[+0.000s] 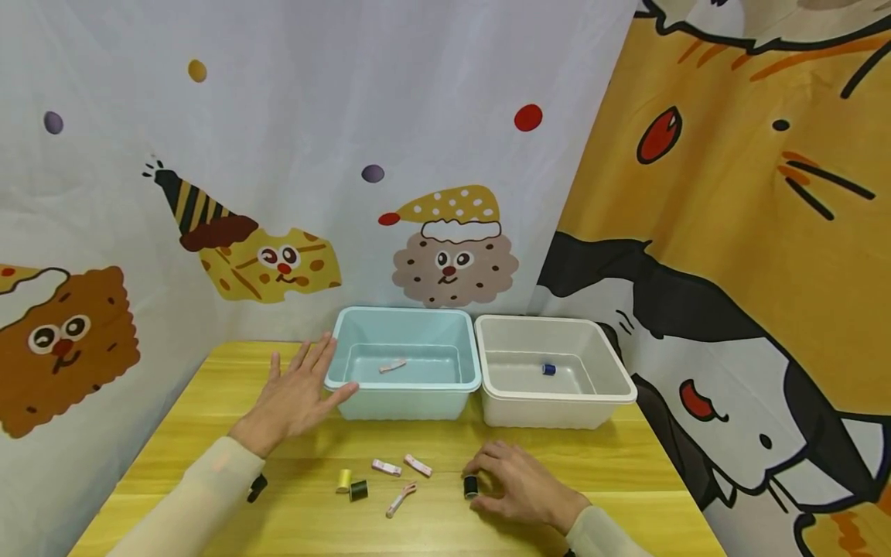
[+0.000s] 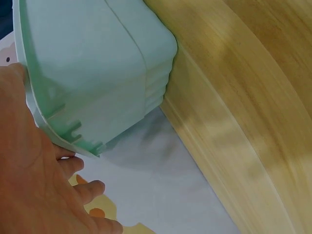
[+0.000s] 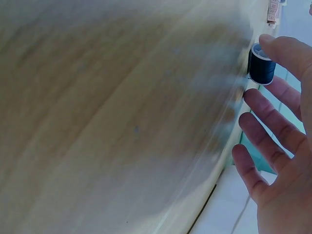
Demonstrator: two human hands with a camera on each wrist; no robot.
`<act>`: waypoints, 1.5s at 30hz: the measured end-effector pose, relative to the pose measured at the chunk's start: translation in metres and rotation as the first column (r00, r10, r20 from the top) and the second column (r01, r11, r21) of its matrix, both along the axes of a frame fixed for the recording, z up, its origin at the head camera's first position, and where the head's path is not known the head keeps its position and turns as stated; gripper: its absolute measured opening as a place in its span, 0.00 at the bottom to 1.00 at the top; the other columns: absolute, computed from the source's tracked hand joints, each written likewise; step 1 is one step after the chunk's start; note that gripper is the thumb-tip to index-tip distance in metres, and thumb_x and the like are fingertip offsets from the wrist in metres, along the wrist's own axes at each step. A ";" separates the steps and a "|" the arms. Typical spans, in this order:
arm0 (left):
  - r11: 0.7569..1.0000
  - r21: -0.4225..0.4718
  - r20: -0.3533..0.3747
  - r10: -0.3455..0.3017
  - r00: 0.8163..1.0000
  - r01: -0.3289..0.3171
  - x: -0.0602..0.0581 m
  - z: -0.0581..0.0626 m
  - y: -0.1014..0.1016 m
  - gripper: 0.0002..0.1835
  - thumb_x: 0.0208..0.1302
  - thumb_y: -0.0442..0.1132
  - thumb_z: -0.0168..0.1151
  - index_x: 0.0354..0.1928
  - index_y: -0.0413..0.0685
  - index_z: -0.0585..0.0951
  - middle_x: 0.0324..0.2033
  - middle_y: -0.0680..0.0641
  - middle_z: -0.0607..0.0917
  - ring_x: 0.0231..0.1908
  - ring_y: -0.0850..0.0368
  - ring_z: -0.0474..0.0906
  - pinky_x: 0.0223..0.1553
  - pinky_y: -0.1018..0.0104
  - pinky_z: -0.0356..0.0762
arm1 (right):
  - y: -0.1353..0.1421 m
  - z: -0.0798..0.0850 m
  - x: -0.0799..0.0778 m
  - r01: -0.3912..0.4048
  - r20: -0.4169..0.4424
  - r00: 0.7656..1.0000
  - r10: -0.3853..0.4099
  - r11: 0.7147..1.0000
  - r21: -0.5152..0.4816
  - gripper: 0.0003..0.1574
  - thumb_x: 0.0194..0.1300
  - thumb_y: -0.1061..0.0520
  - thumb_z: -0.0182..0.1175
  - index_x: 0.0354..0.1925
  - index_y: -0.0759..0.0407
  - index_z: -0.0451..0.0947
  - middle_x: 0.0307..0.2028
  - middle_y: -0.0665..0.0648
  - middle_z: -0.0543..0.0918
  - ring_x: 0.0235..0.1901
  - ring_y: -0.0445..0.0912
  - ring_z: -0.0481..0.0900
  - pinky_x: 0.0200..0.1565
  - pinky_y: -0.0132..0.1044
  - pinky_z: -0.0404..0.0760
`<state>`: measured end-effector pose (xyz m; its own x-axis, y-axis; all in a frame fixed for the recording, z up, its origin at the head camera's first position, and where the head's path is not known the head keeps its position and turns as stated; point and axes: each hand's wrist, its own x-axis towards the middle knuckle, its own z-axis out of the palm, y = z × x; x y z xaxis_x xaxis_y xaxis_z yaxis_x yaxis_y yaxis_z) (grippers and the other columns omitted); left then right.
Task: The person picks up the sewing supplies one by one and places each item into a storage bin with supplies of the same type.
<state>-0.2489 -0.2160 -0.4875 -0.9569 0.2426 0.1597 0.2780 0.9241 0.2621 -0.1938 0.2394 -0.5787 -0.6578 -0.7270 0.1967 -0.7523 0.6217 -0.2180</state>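
In the head view, my right hand (image 1: 518, 483) pinches a black thread spool (image 1: 471, 486) on the table between thumb and index finger. The right wrist view shows the spool (image 3: 262, 64) between them, with the other fingers spread apart. My left hand (image 1: 295, 398) is at the left end of the light blue bin (image 1: 404, 404), fingers extended; in the left wrist view its thumb touches the rim. Left of the right hand lie a yellow spool (image 1: 344, 481), a dark green spool (image 1: 358, 490) and small pink-and-white folded tapes (image 1: 400, 500) with printed marks.
A white bin (image 1: 557, 411) stands right beside the light blue one, with a blue spool (image 1: 549, 370) inside. One pink-and-white tape (image 1: 393, 366) lies in the light blue bin. Behind the wooden table (image 1: 292, 510) hangs a cartoon-print curtain (image 1: 445, 77).
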 end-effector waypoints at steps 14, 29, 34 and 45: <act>1.000 -0.002 0.001 -0.004 1.000 0.004 -0.001 -0.002 0.000 0.57 0.87 0.78 0.48 0.96 0.42 0.52 0.95 0.37 0.56 0.92 0.25 0.54 0.83 0.06 0.44 | 0.000 0.000 0.000 0.011 0.027 1.000 -0.011 1.000 0.006 0.18 0.79 0.36 0.77 0.60 0.38 0.91 0.58 0.36 0.89 0.59 0.37 0.85 0.64 0.46 0.88; 1.000 -0.010 0.008 -0.004 1.000 0.004 -0.001 0.000 -0.001 0.57 0.87 0.79 0.47 0.96 0.42 0.52 0.95 0.37 0.56 0.92 0.25 0.56 0.83 0.07 0.45 | 0.000 0.005 0.000 0.018 0.094 0.995 -0.020 1.000 0.023 0.17 0.81 0.39 0.76 0.61 0.39 0.90 0.58 0.37 0.91 0.60 0.38 0.87 0.66 0.48 0.89; 1.000 -0.008 0.004 -0.007 1.000 0.007 -0.002 -0.001 -0.001 0.58 0.87 0.79 0.47 0.96 0.42 0.52 0.95 0.36 0.56 0.92 0.25 0.56 0.83 0.06 0.45 | 0.001 0.007 0.001 0.015 0.084 0.996 -0.017 1.000 0.022 0.16 0.82 0.40 0.75 0.62 0.39 0.91 0.58 0.36 0.91 0.61 0.38 0.88 0.67 0.49 0.88; 1.000 -0.010 0.001 -0.004 1.000 0.004 0.000 -0.001 0.000 0.57 0.87 0.79 0.46 0.96 0.42 0.52 0.95 0.37 0.56 0.92 0.25 0.55 0.83 0.06 0.45 | 0.001 0.019 0.001 0.013 0.034 0.999 -0.013 1.000 -0.007 0.15 0.79 0.45 0.79 0.60 0.40 0.91 0.56 0.35 0.92 0.59 0.36 0.88 0.64 0.46 0.87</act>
<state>-0.2485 -0.2164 -0.4888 -0.9561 0.2477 0.1567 0.2813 0.9256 0.2531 -0.1926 0.2404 -0.5594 -0.6739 -0.7167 0.1793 -0.7359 0.6298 -0.2484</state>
